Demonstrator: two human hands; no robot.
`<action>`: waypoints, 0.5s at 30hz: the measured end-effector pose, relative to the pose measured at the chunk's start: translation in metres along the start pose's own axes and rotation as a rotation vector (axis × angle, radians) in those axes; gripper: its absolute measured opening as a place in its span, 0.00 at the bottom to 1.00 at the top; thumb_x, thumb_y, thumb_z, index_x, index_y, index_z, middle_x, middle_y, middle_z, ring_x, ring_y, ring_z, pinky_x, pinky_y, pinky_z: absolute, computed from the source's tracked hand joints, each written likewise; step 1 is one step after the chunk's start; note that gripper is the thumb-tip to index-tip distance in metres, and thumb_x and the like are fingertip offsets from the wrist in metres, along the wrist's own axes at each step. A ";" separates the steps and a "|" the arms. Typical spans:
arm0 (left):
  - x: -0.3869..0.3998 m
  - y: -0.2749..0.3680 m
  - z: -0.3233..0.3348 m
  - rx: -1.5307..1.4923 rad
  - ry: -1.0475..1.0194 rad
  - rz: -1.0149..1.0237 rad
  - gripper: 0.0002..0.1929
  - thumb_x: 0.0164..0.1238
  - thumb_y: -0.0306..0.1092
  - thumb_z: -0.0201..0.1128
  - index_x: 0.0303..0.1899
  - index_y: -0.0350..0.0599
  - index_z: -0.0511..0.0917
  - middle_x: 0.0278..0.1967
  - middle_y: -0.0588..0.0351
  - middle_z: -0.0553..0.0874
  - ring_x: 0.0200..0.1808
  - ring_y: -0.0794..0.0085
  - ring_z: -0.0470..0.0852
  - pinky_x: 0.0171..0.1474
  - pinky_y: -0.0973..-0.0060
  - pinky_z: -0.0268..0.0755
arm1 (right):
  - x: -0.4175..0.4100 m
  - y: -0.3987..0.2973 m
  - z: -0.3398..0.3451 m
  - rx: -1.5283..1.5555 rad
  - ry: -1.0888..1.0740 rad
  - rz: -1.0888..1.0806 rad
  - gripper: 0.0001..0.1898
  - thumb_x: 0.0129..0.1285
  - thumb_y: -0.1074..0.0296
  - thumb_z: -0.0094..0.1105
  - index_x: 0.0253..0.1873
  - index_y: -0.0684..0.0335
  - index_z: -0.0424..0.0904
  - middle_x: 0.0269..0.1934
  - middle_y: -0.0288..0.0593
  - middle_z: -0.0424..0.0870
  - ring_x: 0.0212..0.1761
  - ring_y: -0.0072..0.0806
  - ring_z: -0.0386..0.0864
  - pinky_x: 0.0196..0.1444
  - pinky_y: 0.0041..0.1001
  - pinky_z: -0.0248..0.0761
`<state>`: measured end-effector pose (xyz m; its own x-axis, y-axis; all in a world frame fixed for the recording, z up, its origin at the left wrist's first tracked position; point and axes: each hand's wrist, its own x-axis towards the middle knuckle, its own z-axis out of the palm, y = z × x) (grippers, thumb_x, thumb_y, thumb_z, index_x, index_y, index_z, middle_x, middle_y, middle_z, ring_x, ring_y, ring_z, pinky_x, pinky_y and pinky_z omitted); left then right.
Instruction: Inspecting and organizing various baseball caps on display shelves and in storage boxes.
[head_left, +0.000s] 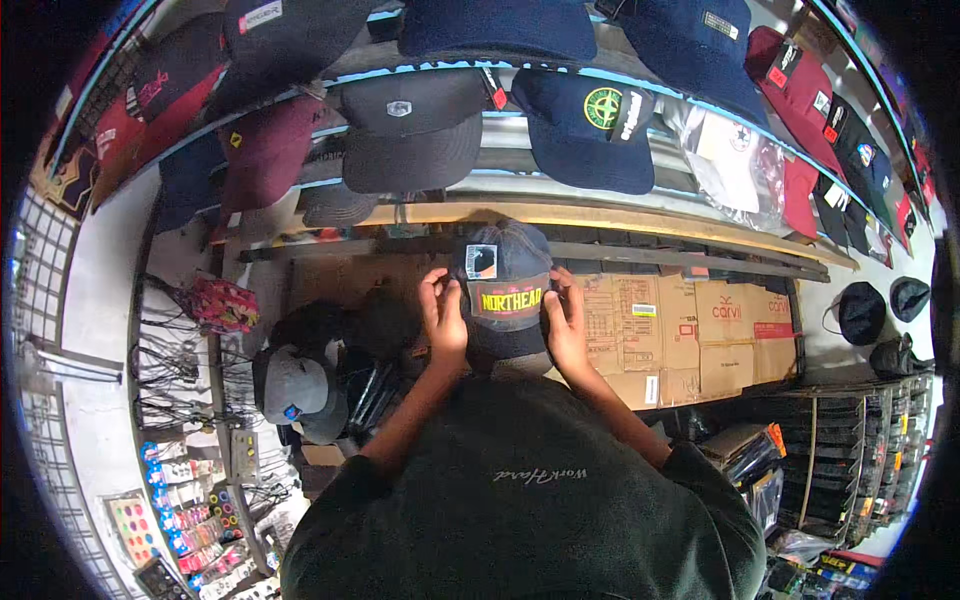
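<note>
A dark denim-look baseball cap (527, 251) is held up in front of my chest, its brim (510, 343) towards me. Its front carries a patch (511, 300) with yellow lettering and a square sticker (481, 262). My left hand (444, 319) grips the cap's left side, thumb towards me and fingers upright. On the opposite side, my right hand (568, 322) holds it in much the same way. A brownish edge (517, 365) shows under the brim; whether it belongs to a second cap I cannot tell. The back of the cap is hidden.
Shelves ahead hold several caps, including a dark grey cap (412, 142) and a navy cap (592, 142). Under a wooden rail (675, 214) stand cardboard boxes (724, 330). A grey cap (300, 386) sits at left, near hanging small goods (187, 502). A packed rack (847, 450) stands right.
</note>
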<state>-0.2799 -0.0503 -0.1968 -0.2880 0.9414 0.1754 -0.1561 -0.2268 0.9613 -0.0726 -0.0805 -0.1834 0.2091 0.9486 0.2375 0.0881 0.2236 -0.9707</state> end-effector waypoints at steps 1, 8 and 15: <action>-0.004 0.004 0.001 0.000 -0.002 -0.006 0.14 0.86 0.27 0.58 0.66 0.39 0.74 0.58 0.55 0.79 0.59 0.71 0.76 0.67 0.70 0.67 | -0.001 -0.002 -0.002 -0.113 0.014 -0.062 0.20 0.83 0.67 0.58 0.73 0.65 0.76 0.72 0.51 0.71 0.76 0.40 0.68 0.79 0.36 0.60; -0.018 0.036 0.000 0.006 -0.055 -0.006 0.22 0.86 0.27 0.58 0.75 0.35 0.72 0.64 0.53 0.81 0.63 0.69 0.79 0.70 0.69 0.70 | -0.003 -0.016 -0.005 -0.153 -0.041 -0.080 0.24 0.79 0.71 0.61 0.76 0.63 0.76 0.70 0.50 0.70 0.75 0.42 0.67 0.80 0.38 0.59; -0.023 0.041 -0.023 0.375 -0.109 0.185 0.26 0.82 0.31 0.61 0.75 0.32 0.73 0.69 0.42 0.80 0.69 0.58 0.79 0.74 0.63 0.68 | -0.003 -0.017 -0.001 -0.073 -0.138 -0.107 0.28 0.77 0.72 0.63 0.80 0.64 0.70 0.76 0.55 0.68 0.80 0.45 0.67 0.84 0.40 0.57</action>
<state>-0.3015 -0.0865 -0.1663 -0.1739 0.9191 0.3537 0.2491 -0.3064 0.9187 -0.0741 -0.0869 -0.1675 0.0601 0.9431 0.3269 0.1744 0.3126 -0.9337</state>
